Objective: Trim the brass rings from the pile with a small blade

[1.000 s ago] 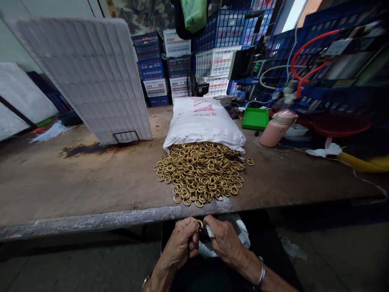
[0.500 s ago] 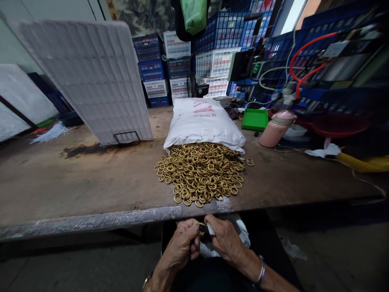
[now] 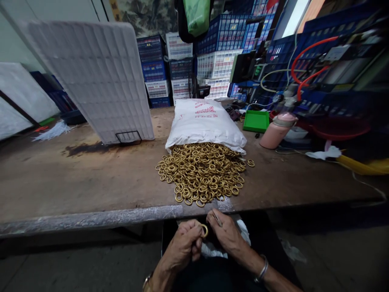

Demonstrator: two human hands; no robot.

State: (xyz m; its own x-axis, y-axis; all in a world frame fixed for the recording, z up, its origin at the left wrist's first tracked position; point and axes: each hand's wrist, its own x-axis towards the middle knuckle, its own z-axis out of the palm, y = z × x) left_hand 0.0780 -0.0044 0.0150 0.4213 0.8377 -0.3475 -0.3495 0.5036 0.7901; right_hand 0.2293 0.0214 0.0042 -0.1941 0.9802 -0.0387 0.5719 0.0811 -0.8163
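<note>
While a pinch holds one gold-coloured ring (image 3: pixel 207 232), a slip could lose it

As I watch through the head camera, the left hand (image 3: pixel 184 240) is closed on that ring, just off the front edge of the worktop (image 3: pixel 115 178). The right hand (image 3: pixel 226 232) sits beside it, apart from the ring, its fingers clamped on a thin grey object (image 3: pixel 217 219), mostly hidden. My worry: only fingertips grip the ring, so a slip could drop it towards the dark floor (image 3: pixel 60 259). If the object is sharp, and I can't make out its tip, a skid on that curved surface could nick a left finger. Watch the heap of rings (image 3: pixel 203 174) too: it spreads from under the white sack (image 3: pixel 205 125) nearly to the front edge, so a bump could tip the nearest ones over.
</note>
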